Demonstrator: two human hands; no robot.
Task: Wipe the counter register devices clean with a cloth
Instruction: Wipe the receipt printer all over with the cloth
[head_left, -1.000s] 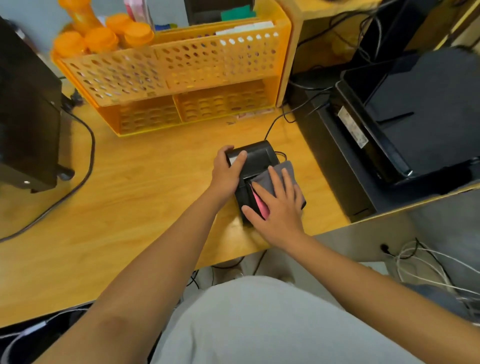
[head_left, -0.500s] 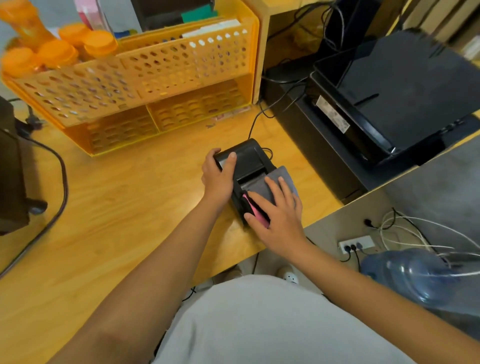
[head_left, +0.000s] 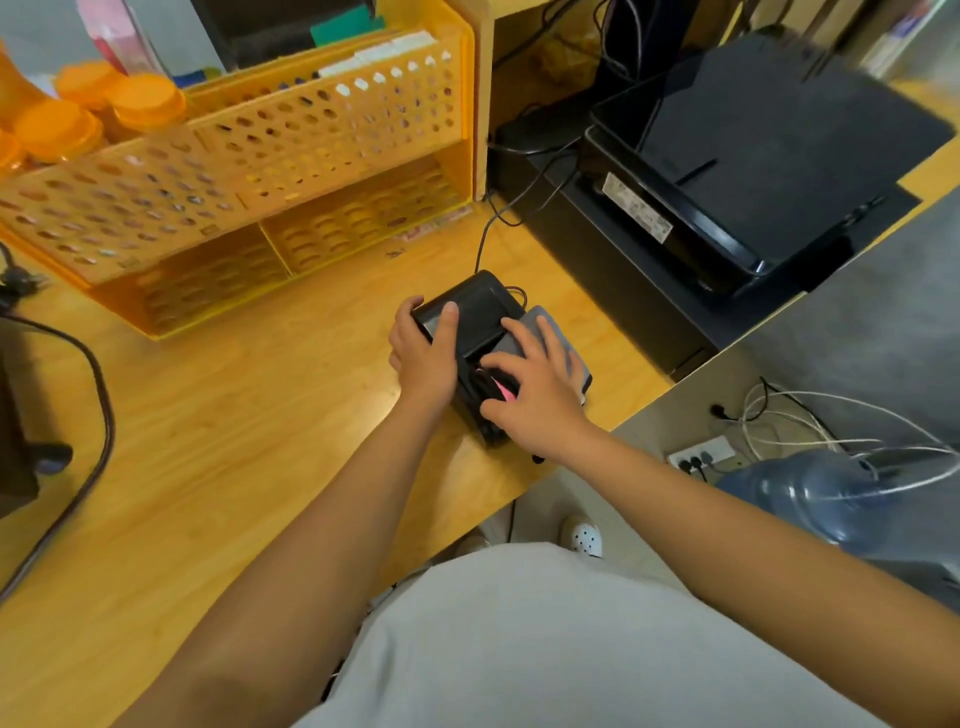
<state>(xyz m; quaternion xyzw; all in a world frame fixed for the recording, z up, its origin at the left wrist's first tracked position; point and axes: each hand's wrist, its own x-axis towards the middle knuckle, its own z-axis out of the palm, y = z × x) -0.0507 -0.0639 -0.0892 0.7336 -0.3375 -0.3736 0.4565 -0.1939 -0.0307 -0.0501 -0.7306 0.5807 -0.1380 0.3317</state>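
Observation:
A small black receipt printer (head_left: 480, 312) sits near the right front edge of the wooden counter (head_left: 234, 415), its cable running back. My left hand (head_left: 423, 353) grips the printer's left side, thumb on top. My right hand (head_left: 535, 389) lies flat with spread fingers on a grey cloth (head_left: 548, 325) and presses it onto the printer's right front part. A pink edge (head_left: 505, 392) shows under my right palm.
A yellow perforated organiser (head_left: 270, 171) stands behind, with orange lids (head_left: 104, 109) at its left. A large black printer (head_left: 753, 171) sits on the lower shelf to the right. A black device (head_left: 15, 415) and its cable (head_left: 98, 395) lie at left. Below: socket strip, cables, water bottle (head_left: 821, 499).
My view has shifted right and down, and both hands have kept their hold on the printer. My right hand slid the cloth slightly along the printer's right side.

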